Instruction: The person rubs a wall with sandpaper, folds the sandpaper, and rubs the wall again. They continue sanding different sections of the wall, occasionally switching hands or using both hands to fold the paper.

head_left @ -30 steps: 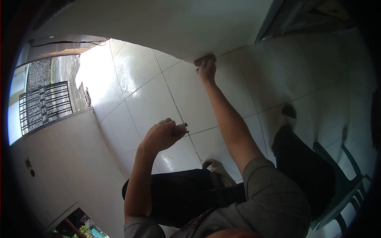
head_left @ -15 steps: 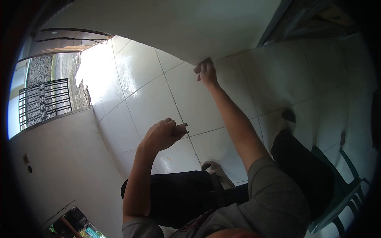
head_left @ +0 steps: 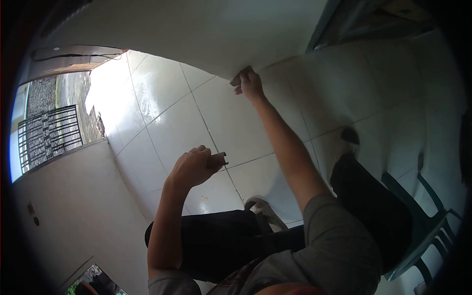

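Note:
My left hand (head_left: pixel 191 166) is closed round a small brown object (head_left: pixel 217 160) with a dark, two-pronged end, held above the tiled floor. Farther forward, my right hand (head_left: pixel 251 88) grips a brownish-grey block (head_left: pixel 241 76) between thumb and fingers. That block is against the lower corner of the white wall (head_left: pixel 211 37), where it meets the floor. The exact kind of either object is too small to tell.
Below lies a white tiled floor (head_left: pixel 182 123). A green chair (head_left: pixel 418 231) stands at the right beside my leg. On the left are a low white wall (head_left: pixel 73 191) and a black metal gate (head_left: pixel 49 135) outside. My shoes (head_left: pixel 265 211) rest on the tiles.
The whole view has shifted a little, so both hands appear slightly farther left. My right hand and its block remain at the wall corner, with the block showing more clearly.

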### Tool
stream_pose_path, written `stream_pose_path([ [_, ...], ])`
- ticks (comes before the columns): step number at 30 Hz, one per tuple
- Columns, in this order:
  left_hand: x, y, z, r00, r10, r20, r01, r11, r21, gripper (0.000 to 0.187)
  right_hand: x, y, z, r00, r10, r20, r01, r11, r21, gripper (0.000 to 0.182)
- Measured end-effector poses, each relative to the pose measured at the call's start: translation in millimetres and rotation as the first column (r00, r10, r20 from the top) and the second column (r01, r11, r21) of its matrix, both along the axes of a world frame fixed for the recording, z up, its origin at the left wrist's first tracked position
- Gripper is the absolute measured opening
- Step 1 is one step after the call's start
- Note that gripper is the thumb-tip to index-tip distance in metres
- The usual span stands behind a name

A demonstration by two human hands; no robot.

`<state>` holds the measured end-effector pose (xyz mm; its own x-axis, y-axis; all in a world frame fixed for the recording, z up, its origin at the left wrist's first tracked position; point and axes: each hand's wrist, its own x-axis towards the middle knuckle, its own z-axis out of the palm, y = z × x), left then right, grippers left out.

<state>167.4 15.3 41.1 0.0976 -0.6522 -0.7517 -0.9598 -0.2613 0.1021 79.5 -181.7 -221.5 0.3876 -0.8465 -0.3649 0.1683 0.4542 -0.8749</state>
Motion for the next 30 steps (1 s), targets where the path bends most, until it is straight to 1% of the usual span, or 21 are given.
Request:
stream_pose_path([
  [1, -2.1, -0.5, 0.8, 1.0, 0.006, -0.008, -0.006, 1.0, 0.012, 0.04, 10.2, 5.0, -2.2, 0.986, -0.161, 0.05, 0.153, 0.979, 0.131, 0.03],
  [4, -8.2, -11.6, 4.5, 1.0, -0.006, 0.026, 0.006, 1.0, 0.0, 0.039, 33.1, 28.5, 1.1, 0.988, -0.145, 0.048, 0.141, 0.986, 0.087, 0.029],
  [5, -5.3, -8.4, 1.9, 1.0, -0.002, -0.014, 0.002, 1.0, -0.027, 0.039, 39.6, 37.5, 7.1, 1.0, 0.023, 0.006, -0.023, 0.997, 0.079, 0.03],
  [6, 1.0, -2.1, -4.8, 0.999, -0.001, -0.051, -0.002, 0.998, -0.06, 0.039, 34.6, 39.0, 27.4, 0.997, 0.075, -0.015, -0.075, 0.997, -0.019, 0.033],
  [7, 3.3, -2.2, -6.6, 0.996, 0.004, -0.091, -0.012, 0.995, -0.095, 0.04, 31.0, 31.8, 31.0, 1.0, -0.014, 0.015, 0.014, 1.0, -0.007, 0.032],
  [8, 4.6, -2.2, -8.0, 0.999, -0.001, -0.048, -0.003, 0.997, -0.08, 0.04, 23.9, 25.8, 32.5, 0.994, -0.097, 0.041, 0.097, 0.995, 0.012, 0.032],
  [9, 3.3, -1.9, -6.7, 1.0, -0.005, -0.007, 0.005, 0.998, -0.055, 0.04, 13.4, 15.3, 40.2, 0.951, -0.299, 0.082, 0.293, 0.953, 0.069, 0.03],
  [10, 2.1, 0.5, -4.9, 0.999, -0.005, 0.033, 0.006, 1.0, -0.027, 0.041, 1.4, 3.0, 44.6, 0.868, -0.485, 0.109, 0.47, 0.872, 0.137, 0.028],
  [12, 2.8, 2.9, -1.8, 0.999, 0.015, 0.045, -0.014, 1.0, -0.011, 0.042, -27.3, -23.1, 28.7, 0.871, -0.485, 0.078, 0.491, 0.866, -0.096, 0.026],
  [15, 5.2, 8.5, -4.2, 1.0, 0.006, 0.029, -0.006, 1.0, 0.005, 0.042, -25.5, -26.2, 24.9, 0.881, -0.468, 0.062, 0.472, 0.867, -0.157, 0.028],
  [16, 3.3, 7.3, -5.8, 1.0, -0.001, 0.017, 0.001, 1.0, 0.006, 0.042, -22.1, -18.5, 25.9, 0.948, -0.319, 0.005, 0.319, 0.947, -0.048, 0.027],
  [18, -4.1, 1.9, -3.1, 1.0, -0.018, -0.008, 0.018, 0.999, 0.043, 0.041, -14.7, -1.1, 28.6, 0.988, -0.122, -0.094, 0.126, 0.991, 0.041, 0.03],
  [19, -6.6, -0.1, -0.5, 1.0, -0.025, -0.01, 0.026, 0.997, 0.066, 0.041, -12.2, 1.7, 30.2, 0.981, -0.16, -0.111, 0.163, 0.987, 0.017, 0.03],
  [22, -15.8, -3.7, 2.8, 0.999, -0.048, -0.005, 0.047, 0.997, -0.058, 0.04, -31.4, -26.6, 31.2, 0.925, -0.379, -0.04, 0.379, 0.925, 0.0, 0.026],
  [24, -17.9, -8.1, 5.3, 0.998, -0.064, -0.024, 0.061, 0.993, -0.106, 0.039, -60.1, -49.4, 50.2, 0.883, -0.466, 0.053, 0.467, 0.884, -0.008, 0.023],
  [26, -22.7, -8.2, 9.1, 0.996, -0.067, -0.063, 0.06, 0.991, -0.117, 0.039, -90.2, -66.5, 73.4, 0.896, -0.433, 0.099, 0.443, 0.888, -0.125, 0.023],
  [27, -23.7, -5.5, 6.7, 0.996, -0.072, -0.05, 0.068, 0.995, -0.078, 0.04, -101.0, -72.2, 77.1, 0.899, -0.421, 0.119, 0.437, 0.879, -0.191, 0.023],
  [30, -27.7, -6.5, -2.3, 0.994, -0.111, -0.021, 0.112, 0.993, 0.025, 0.042, -108.8, -66.5, 73.0, 0.952, -0.297, 0.07, 0.306, 0.928, -0.212, 0.02],
])
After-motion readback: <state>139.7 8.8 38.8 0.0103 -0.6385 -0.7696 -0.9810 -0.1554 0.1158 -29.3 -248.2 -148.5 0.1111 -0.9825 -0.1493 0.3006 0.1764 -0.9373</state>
